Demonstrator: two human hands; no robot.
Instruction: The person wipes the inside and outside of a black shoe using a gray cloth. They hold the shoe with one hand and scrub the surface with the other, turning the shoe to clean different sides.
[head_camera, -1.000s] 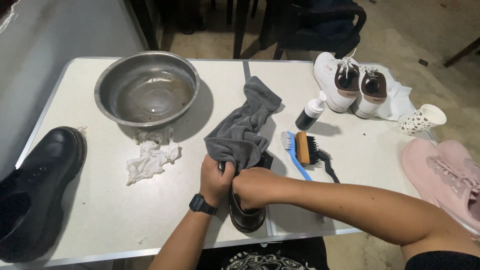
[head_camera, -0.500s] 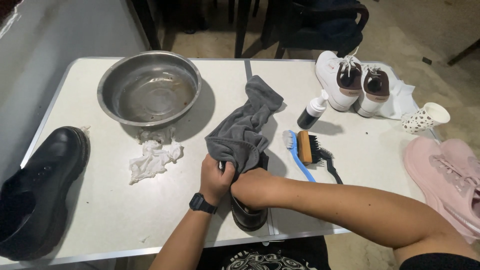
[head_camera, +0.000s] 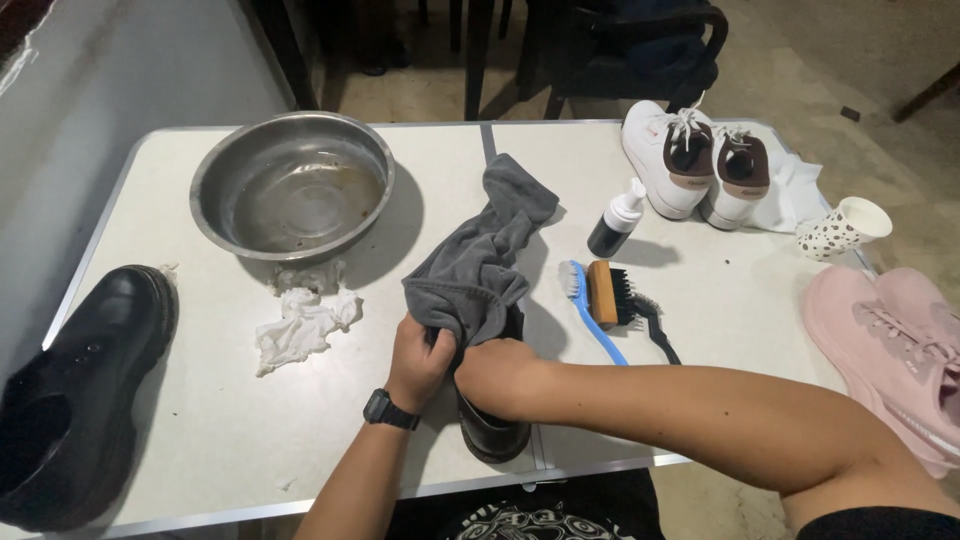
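On the white folding table (head_camera: 180, 400), a dented steel bowl (head_camera: 292, 185) stands behind a crumpled white tissue (head_camera: 300, 320); a blue-handled brush (head_camera: 592, 305) and a small dark bottle with a white cap (head_camera: 615, 220) lie right of the work. The left hand (head_camera: 420, 360) is closed on a grey cloth (head_camera: 480, 265) draped over a black shoe (head_camera: 492, 435); the right hand (head_camera: 500, 375) grips that shoe at the table's near edge.
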